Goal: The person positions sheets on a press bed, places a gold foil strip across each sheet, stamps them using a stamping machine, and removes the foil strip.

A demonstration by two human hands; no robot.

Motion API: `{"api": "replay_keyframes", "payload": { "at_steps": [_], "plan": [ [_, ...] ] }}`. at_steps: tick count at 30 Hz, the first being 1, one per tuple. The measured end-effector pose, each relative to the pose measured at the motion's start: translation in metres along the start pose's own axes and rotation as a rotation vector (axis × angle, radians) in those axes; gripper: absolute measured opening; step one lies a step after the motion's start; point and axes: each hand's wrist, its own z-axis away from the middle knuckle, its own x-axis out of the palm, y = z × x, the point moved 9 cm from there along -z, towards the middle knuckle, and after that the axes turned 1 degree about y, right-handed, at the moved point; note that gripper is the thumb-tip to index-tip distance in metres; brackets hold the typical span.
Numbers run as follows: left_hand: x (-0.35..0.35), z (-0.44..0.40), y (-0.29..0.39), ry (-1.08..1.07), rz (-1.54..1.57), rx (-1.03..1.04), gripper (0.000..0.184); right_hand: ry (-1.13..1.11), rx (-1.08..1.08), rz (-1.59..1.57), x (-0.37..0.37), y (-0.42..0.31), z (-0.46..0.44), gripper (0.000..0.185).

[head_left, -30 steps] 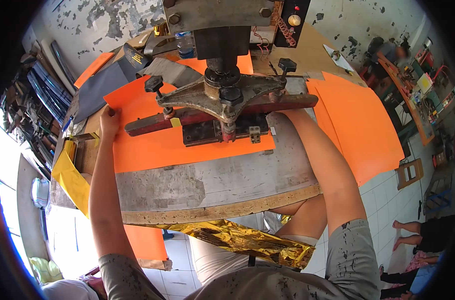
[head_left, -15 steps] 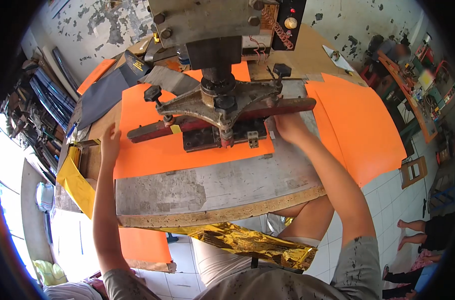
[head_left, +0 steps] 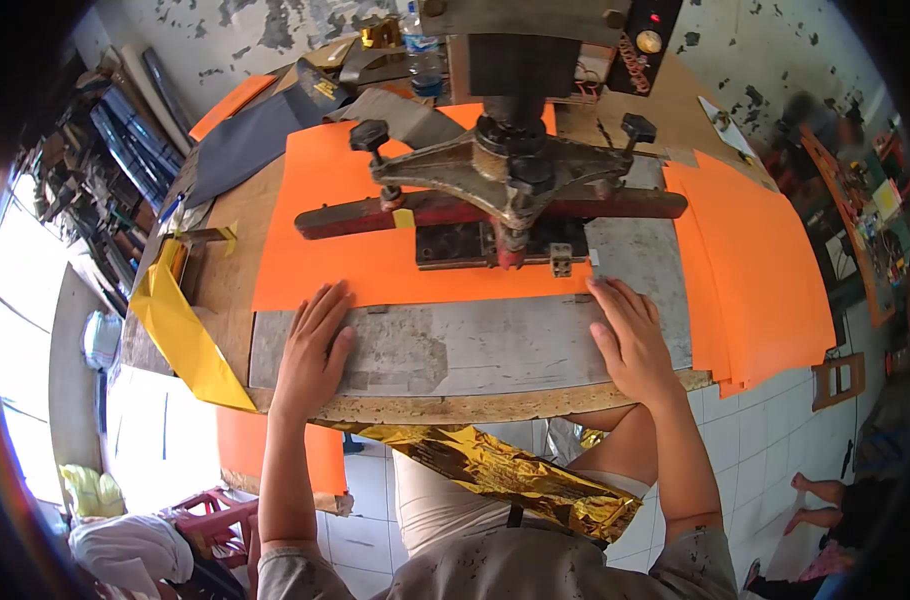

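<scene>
We cannot see the part of the orange sheet (head_left: 337, 272) beneath the press (head_left: 516, 176), whose top runs past the upper edge, nor read the tiny gold lettering (head_left: 324, 89) on the dark cover (head_left: 303, 101), and we make out the people (head_left: 803, 120) at the far right only as blurs.

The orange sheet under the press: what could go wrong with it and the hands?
The left hand and right hand are at the near edge of the orange sheet, so a nudge could make it crooked. The press stands over the sheet; a hand reaching farther in might get pinched if it moved down.
</scene>
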Motion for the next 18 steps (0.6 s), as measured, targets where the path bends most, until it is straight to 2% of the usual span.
{"api": "replay_keyframes", "payload": {
  "at_steps": [18],
  "plan": [
    [0.0004,0.0027,0.0064,0.064,-0.045,-0.032,0.046,0.012,-0.005,0.014,-0.0032,-0.0013,0.0023,0.049]
  ]
}}
